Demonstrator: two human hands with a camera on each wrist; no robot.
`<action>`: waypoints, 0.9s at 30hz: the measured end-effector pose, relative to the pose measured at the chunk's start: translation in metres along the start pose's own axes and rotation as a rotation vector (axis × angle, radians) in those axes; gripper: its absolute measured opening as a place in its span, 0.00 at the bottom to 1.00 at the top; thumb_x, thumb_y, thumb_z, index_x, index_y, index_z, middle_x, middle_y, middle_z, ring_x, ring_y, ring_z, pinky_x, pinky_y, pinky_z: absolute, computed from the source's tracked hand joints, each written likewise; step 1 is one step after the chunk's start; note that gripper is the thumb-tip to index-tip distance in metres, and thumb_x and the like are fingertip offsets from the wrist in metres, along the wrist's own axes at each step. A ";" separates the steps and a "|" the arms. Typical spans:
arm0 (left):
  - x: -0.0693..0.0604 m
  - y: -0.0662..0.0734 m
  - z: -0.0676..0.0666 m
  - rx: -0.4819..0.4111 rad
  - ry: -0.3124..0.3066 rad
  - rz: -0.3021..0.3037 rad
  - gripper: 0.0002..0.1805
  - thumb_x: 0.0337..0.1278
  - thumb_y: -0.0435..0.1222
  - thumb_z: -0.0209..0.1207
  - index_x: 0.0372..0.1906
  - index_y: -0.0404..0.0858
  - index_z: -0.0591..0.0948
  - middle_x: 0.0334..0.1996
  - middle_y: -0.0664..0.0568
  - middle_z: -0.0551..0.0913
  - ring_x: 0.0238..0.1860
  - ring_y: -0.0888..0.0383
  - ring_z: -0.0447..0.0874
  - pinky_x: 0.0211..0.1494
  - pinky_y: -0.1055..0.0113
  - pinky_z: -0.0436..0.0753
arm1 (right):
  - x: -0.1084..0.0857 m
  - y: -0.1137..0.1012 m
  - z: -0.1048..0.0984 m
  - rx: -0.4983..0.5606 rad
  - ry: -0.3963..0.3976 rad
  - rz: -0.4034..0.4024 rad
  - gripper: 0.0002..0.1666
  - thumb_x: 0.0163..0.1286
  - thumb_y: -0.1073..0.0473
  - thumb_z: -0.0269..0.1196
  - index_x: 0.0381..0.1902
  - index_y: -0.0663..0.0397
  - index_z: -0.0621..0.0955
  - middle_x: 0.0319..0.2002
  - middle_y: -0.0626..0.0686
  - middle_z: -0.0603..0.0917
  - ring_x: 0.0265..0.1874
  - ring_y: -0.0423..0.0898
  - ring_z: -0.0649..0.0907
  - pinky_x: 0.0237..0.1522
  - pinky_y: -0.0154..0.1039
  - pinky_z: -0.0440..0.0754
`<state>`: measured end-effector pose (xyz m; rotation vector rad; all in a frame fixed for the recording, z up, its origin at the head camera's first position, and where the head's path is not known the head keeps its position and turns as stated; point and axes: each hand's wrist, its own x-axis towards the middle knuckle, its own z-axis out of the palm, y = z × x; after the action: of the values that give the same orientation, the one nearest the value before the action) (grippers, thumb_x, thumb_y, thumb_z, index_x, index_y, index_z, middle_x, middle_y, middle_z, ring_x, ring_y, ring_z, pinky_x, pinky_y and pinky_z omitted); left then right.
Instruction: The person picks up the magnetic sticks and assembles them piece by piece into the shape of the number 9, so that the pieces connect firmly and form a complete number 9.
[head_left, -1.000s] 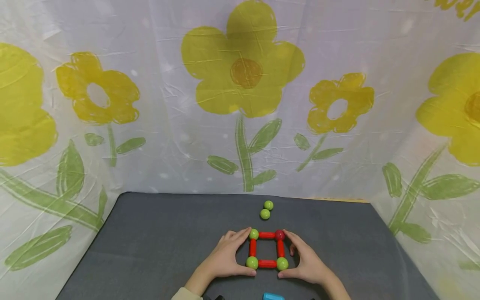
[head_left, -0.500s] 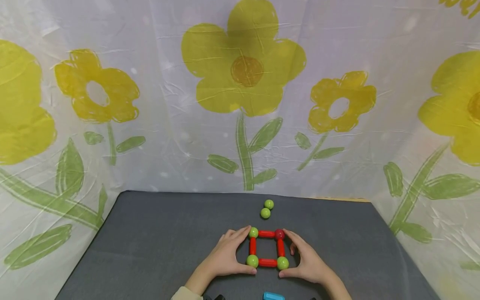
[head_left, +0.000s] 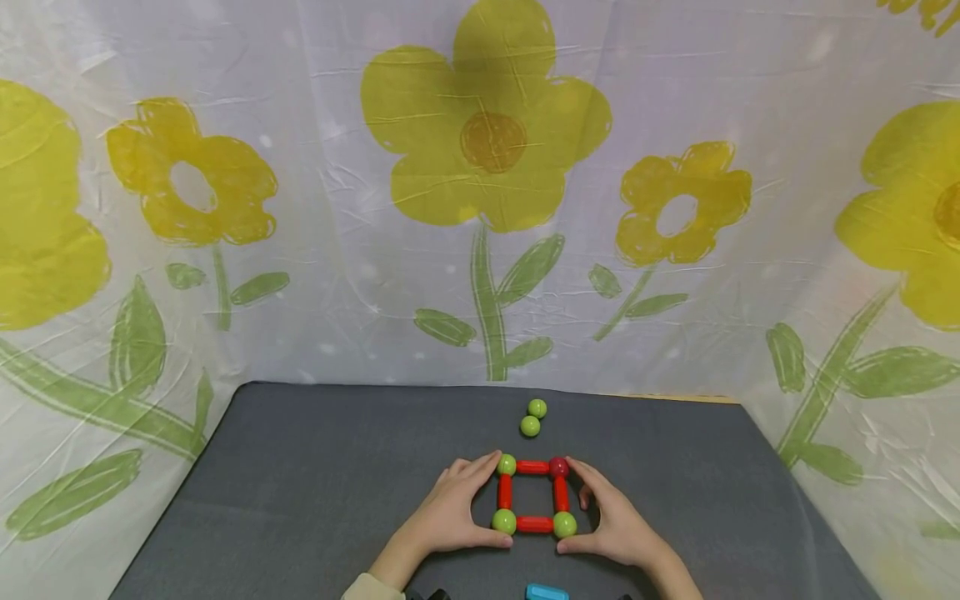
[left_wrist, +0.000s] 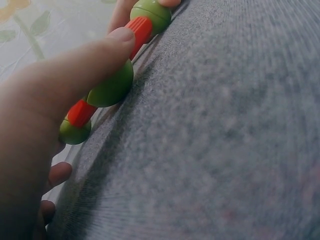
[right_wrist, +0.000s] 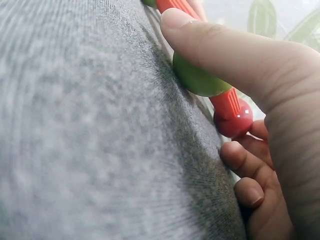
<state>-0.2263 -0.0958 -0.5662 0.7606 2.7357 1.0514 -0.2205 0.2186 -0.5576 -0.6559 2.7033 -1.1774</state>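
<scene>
Both hands are on it: the left hand (head_left: pixel 450 514) spans one side of the square frame (head_left: pixel 535 524), thumb at the near-left green ball (head_left: pixel 504 522), index fingertip at the far-left green ball (head_left: pixel 507 464); the right hand (head_left: pixel 618 521) mirrors it, thumb by the near-right green ball (head_left: pixel 565 525), index finger at the red ball (head_left: pixel 558 467). So each grip curves round its own side, with the frame between them, flat on the tabletop (head_left: pixel 337 467)!

The knack, I'd judge, is even pressure: ease the corners inward together and let neither thumb roll its ball. Lean harder on one side and the square would likely skew into a diamond, so a light, matched touch suits this best.

Now the materials: glossy round balls, a fine seam on the green one up close, and red rods (head_left: pixel 506 492) with ridged ends, plastic by the look of them. Beneath, grey cloth with a ribbed, speckled weave, which should give some drag. Beyond the frame sit two loose green balls (head_left: pixel 530 427), side by side; at the near edge of view, a smooth blue piece (head_left: pixel 547 592), partly cut off
</scene>
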 end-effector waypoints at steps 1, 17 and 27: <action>0.000 0.000 0.000 -0.002 -0.001 0.002 0.65 0.47 0.72 0.71 0.86 0.50 0.58 0.83 0.57 0.63 0.69 0.51 0.69 0.70 0.38 0.69 | 0.000 0.000 0.000 -0.001 0.002 0.002 0.72 0.48 0.37 0.86 0.83 0.53 0.63 0.63 0.53 0.73 0.40 0.38 0.75 0.40 0.35 0.71; -0.002 -0.002 0.000 -0.001 -0.017 0.021 0.63 0.51 0.71 0.70 0.87 0.52 0.56 0.84 0.58 0.58 0.68 0.51 0.69 0.70 0.37 0.68 | 0.001 -0.002 0.002 -0.026 0.008 0.010 0.72 0.48 0.36 0.86 0.83 0.53 0.62 0.64 0.54 0.73 0.40 0.37 0.74 0.40 0.35 0.71; 0.001 -0.001 0.001 -0.002 -0.005 -0.006 0.64 0.47 0.73 0.71 0.86 0.53 0.57 0.84 0.59 0.60 0.70 0.50 0.68 0.71 0.37 0.68 | 0.001 -0.002 -0.001 -0.010 -0.013 0.019 0.72 0.50 0.38 0.85 0.84 0.54 0.61 0.64 0.55 0.73 0.41 0.38 0.75 0.41 0.35 0.71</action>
<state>-0.2274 -0.0956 -0.5676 0.7537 2.7303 1.0494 -0.2208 0.2172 -0.5556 -0.6361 2.7003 -1.1514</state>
